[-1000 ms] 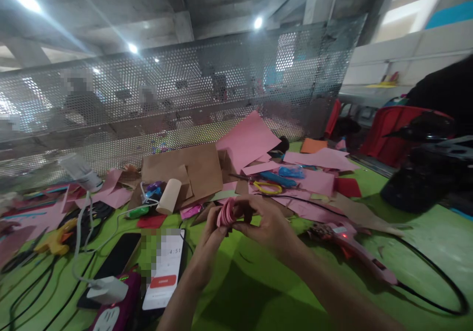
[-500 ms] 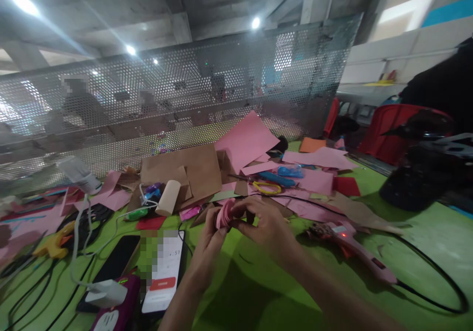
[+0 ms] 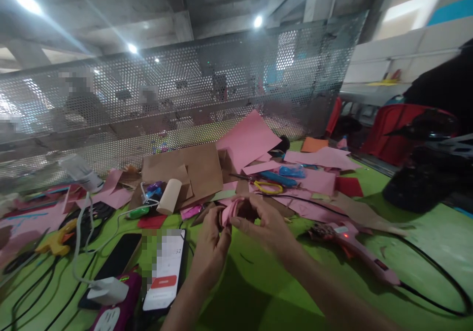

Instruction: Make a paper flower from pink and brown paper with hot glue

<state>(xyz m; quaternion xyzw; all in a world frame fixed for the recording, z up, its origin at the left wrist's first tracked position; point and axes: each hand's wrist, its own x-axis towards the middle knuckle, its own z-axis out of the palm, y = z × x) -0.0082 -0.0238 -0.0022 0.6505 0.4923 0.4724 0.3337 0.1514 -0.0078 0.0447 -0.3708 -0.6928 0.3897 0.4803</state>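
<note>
Between both hands, a rolled coil of pink paper (image 3: 229,214) is held above the green table. My left hand (image 3: 211,240) grips its left side, thumb and fingers closed on it. On the other side my right hand (image 3: 264,227) pinches the coil with thumb and fingers bent around it; part of the coil is hidden behind these fingers. To the right of my hands lies a pink hot glue gun (image 3: 360,252) with a lit red light and a dirty nozzle. Yellow-handled scissors (image 3: 269,187) rest on paper scraps beyond my right hand.
A lit phone (image 3: 165,272), a dark phone (image 3: 120,254) and a purple power strip (image 3: 117,306) with a white charger lie left, among cables. Brown cardboard (image 3: 203,163) and pink paper sheets (image 3: 251,136) lean toward a perforated metal screen (image 3: 236,80). A black cable runs behind my right hand.
My fingers have shifted around the pink paper coil, which is turned so that its side faces me differently. My right hand sits a little closer around it. The table items stay put.
</note>
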